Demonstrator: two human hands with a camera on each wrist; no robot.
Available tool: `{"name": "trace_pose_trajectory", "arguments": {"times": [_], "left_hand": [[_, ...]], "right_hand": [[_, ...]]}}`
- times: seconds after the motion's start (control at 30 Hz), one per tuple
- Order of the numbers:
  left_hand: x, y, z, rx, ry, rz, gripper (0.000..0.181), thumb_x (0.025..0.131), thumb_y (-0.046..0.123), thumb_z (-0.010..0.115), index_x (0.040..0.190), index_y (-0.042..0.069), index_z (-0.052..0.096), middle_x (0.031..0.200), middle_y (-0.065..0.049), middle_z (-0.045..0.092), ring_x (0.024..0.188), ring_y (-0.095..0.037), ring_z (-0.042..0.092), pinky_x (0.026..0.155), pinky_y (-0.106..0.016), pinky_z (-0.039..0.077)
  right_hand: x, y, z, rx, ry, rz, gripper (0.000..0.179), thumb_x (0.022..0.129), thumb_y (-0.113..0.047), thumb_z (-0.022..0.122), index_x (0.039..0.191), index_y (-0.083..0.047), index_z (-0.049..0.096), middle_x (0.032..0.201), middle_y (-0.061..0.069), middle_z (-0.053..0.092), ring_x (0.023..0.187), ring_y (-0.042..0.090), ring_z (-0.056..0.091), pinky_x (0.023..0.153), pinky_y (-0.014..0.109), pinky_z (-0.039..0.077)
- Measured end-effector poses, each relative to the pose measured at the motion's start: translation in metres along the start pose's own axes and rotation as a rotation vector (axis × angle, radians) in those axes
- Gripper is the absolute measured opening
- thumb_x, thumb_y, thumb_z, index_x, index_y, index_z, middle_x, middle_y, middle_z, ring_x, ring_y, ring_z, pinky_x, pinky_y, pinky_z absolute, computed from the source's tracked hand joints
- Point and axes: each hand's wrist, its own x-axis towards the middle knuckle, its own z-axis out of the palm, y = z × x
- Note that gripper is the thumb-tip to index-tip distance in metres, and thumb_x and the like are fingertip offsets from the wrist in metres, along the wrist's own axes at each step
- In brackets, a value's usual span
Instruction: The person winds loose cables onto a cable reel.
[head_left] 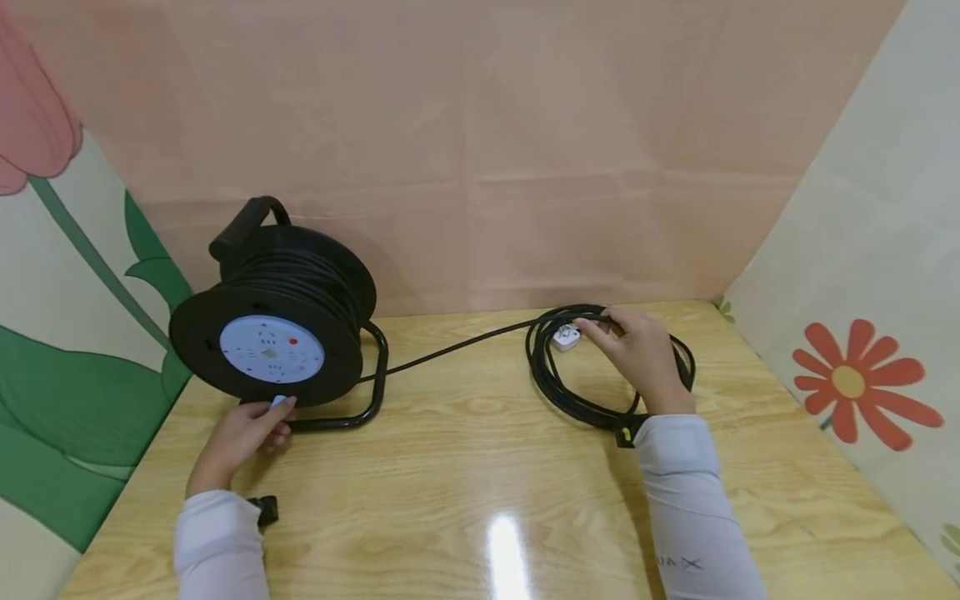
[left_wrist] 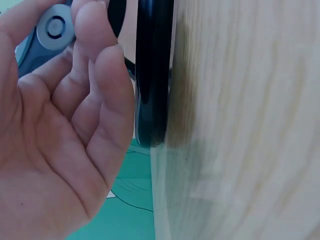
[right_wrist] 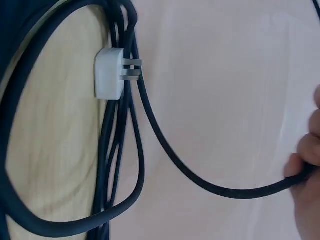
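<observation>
A black cable reel (head_left: pixel 198 337) stands at the left, with a pale socket panel (head_left: pixel 270 350) on its face. At the bottom of that face my left hand (head_left: pixel 243 437) pinches a small pale blue knob (head_left: pixel 277 401) between thumb and fingers. The left wrist view shows the knob's round end (left_wrist: pixel 54 27) beside the curled fingers. On the right lies a loose coil of black cable (head_left: pixel 551 383). My right hand (head_left: pixel 641 358) pinches one strand of cable (right_wrist: pixel 225 192) above the coil. A white plug (head_left: pixel 566 337) lies inside the coil, prongs showing.
A single cable run (head_left: pixel 465 342) crosses the wooden table (head_left: pixel 450 483) from reel to coil. The reel's black tube stand (head_left: pixel 381 358) rests on the tabletop. A pink sheet (head_left: pixel 465 150) hangs behind, and printed panels flank both sides. Small black blocks sit at both cuffs.
</observation>
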Motion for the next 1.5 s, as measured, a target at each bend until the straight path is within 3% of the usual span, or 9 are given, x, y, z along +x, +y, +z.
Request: {"name": "trace_pose_trajectory", "arguments": {"times": [0.13, 0.3, 0.4, 0.53, 0.73, 0.97, 1.2, 1.33, 1.5], "left_hand": [[-0.003, 0.0, -0.003, 0.015, 0.038, -0.014, 0.068, 0.098, 0.055, 0.057, 0.115, -0.01, 0.065, 0.088, -0.007, 0.07, 0.076, -0.012, 0.066, 0.069, -0.025, 0.054], [-0.006, 0.0, -0.005, 0.0, 0.076, -0.045, 0.069, 0.096, 0.057, 0.06, 0.116, -0.009, 0.065, 0.091, -0.006, 0.071, 0.077, -0.011, 0.067, 0.071, -0.024, 0.055], [-0.007, 0.0, -0.005, -0.018, 0.091, -0.063, 0.07, 0.095, 0.056, 0.061, 0.118, -0.01, 0.065, 0.093, -0.006, 0.072, 0.079, -0.011, 0.068, 0.071, -0.023, 0.056], [-0.009, -0.001, -0.006, -0.048, 0.118, -0.083, 0.071, 0.095, 0.056, 0.061, 0.121, -0.011, 0.063, 0.093, -0.006, 0.073, 0.078, -0.01, 0.068, 0.071, -0.023, 0.056], [-0.009, -0.001, -0.007, -0.159, 0.179, -0.118, 0.07, 0.095, 0.053, 0.063, 0.123, -0.011, 0.062, 0.087, 0.002, 0.071, 0.075, -0.006, 0.067, 0.071, -0.023, 0.056], [-0.011, -0.004, -0.011, -0.256, 0.256, -0.151, 0.07, 0.092, 0.055, 0.066, 0.124, -0.007, 0.061, 0.085, 0.008, 0.069, 0.076, -0.004, 0.065, 0.071, -0.023, 0.057], [-0.013, -0.004, -0.016, -0.382, 0.256, -0.153, 0.067, 0.094, 0.052, 0.066, 0.125, -0.006, 0.055, 0.08, 0.011, 0.067, 0.073, -0.002, 0.063, 0.068, -0.022, 0.057], [-0.013, -0.004, -0.019, -0.473, 0.258, -0.123, 0.057, 0.095, 0.046, 0.067, 0.12, -0.004, 0.055, 0.079, 0.01, 0.067, 0.072, -0.002, 0.064, 0.067, -0.021, 0.057], [-0.015, -0.003, -0.021, -0.521, 0.28, -0.116, 0.054, 0.095, 0.048, 0.066, 0.116, 0.0, 0.055, 0.081, 0.01, 0.066, 0.074, -0.004, 0.063, 0.067, -0.02, 0.056]], "right_hand": [[0.004, -0.006, -0.002, 0.05, 0.095, -0.117, 0.034, 0.082, -0.025, 0.085, 0.076, -0.013, 0.054, 0.064, -0.001, 0.041, 0.057, 0.016, 0.034, 0.056, 0.033, 0.029], [0.006, -0.018, -0.01, -0.02, 0.197, -0.218, 0.047, 0.091, -0.053, 0.069, 0.074, -0.011, 0.055, 0.061, -0.002, 0.042, 0.053, 0.014, 0.035, 0.05, 0.032, 0.029], [0.007, -0.023, -0.014, -0.081, 0.213, -0.221, 0.056, 0.092, -0.063, 0.061, 0.067, -0.015, 0.05, 0.055, -0.005, 0.041, 0.045, 0.012, 0.034, 0.041, 0.03, 0.025], [0.007, -0.027, -0.017, -0.034, 0.071, -0.122, 0.05, 0.093, -0.054, 0.067, 0.064, -0.019, 0.046, 0.053, -0.006, 0.039, 0.043, 0.011, 0.032, 0.041, 0.03, 0.025], [0.005, -0.025, -0.015, 0.042, -0.172, 0.033, 0.03, 0.101, -0.04, 0.061, 0.081, -0.016, 0.059, 0.056, -0.003, 0.04, 0.047, 0.014, 0.034, 0.048, 0.032, 0.03], [0.003, -0.017, -0.01, -0.076, -0.105, 0.03, 0.047, 0.091, -0.054, 0.069, 0.063, -0.02, 0.051, 0.049, -0.007, 0.035, 0.043, 0.013, 0.031, 0.043, 0.031, 0.024], [0.003, -0.016, -0.006, 0.08, -0.304, 0.088, 0.034, 0.101, -0.044, 0.058, 0.082, -0.017, 0.065, 0.059, -0.005, 0.044, 0.052, 0.014, 0.039, 0.053, 0.033, 0.033], [0.002, -0.015, -0.004, 0.127, -0.32, 0.08, 0.032, 0.101, -0.041, 0.059, 0.076, -0.021, 0.06, 0.059, -0.005, 0.039, 0.051, 0.014, 0.035, 0.05, 0.031, 0.031], [-0.002, -0.014, -0.001, 0.06, -0.293, 0.076, 0.04, 0.098, -0.052, 0.06, 0.067, -0.026, 0.057, 0.054, -0.009, 0.037, 0.047, 0.012, 0.029, 0.048, 0.031, 0.028]]}}
